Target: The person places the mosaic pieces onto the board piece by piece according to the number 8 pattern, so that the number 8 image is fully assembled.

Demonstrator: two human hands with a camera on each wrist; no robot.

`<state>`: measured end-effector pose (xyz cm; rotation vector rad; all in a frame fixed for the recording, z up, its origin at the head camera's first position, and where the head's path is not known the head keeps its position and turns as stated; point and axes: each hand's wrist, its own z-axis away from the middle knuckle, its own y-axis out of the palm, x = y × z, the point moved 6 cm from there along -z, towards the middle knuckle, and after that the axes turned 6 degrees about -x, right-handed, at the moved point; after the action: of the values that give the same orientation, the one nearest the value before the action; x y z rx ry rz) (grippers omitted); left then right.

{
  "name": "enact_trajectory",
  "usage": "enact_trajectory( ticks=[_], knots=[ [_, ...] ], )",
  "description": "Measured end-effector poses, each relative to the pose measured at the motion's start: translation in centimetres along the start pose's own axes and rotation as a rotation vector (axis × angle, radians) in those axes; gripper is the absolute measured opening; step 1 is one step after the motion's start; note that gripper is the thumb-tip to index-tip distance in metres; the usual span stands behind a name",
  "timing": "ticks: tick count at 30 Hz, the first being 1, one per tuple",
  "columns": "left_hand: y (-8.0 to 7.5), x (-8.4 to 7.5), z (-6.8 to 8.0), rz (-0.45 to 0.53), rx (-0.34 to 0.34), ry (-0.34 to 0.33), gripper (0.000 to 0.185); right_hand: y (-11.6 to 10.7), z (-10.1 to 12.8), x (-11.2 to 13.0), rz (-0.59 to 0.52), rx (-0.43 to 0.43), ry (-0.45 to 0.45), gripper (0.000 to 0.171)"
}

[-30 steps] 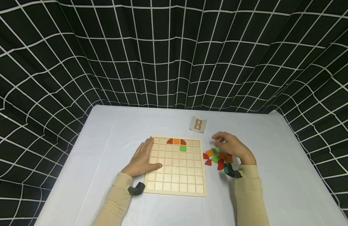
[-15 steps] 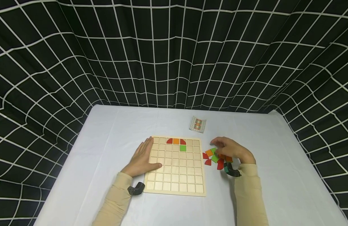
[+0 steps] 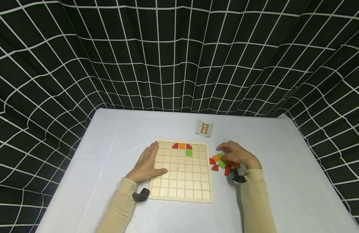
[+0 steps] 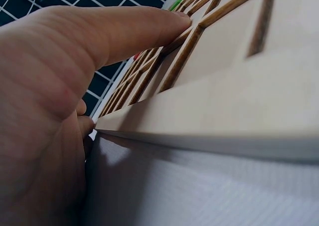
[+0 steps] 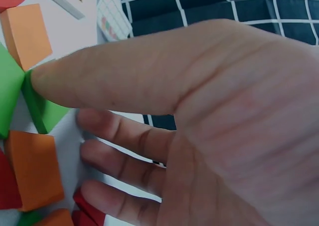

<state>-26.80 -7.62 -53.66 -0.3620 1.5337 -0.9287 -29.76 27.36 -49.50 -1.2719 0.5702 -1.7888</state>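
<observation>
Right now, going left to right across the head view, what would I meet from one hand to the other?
Left hand, red quarter-circle tile, orange square tile, second red quarter-circle tile, pale gridded card, right hand.

Both arms in long tan sleeves: left sleeve [image 3: 117,204] creased over the forearm, right sleeve [image 3: 257,200] same cloth, cuffs at wrists. Left hand [image 3: 145,165] and right hand [image 3: 238,153] bare. Left wrist unit [image 3: 141,194]: black, curved. Right wrist unit [image 3: 240,177]: black, curved, teal-green patch [image 3: 232,174] at one end
</observation>
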Motion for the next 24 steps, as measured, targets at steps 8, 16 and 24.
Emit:
enact_trajectory(
  ticks=[8, 16, 24],
  knots=[
    [0.01, -0.07, 0.08, 0.008, 0.001, 0.000, 0.122, 0.18, -0.23, -0.24, 0.004, -0.027, 0.021, 0.032],
    [0.26, 0.29, 0.14, -0.001, 0.007, -0.010, 0.123, 0.17, -0.54, 0.09, -0.008, -0.049, 0.004, 0.027],
    [0.13, 0.19, 0.22, -0.001, 0.009, -0.006, 0.122, 0.10, -0.51, -0.07, -0.028, -0.055, 0.004, 0.031]
  ],
)
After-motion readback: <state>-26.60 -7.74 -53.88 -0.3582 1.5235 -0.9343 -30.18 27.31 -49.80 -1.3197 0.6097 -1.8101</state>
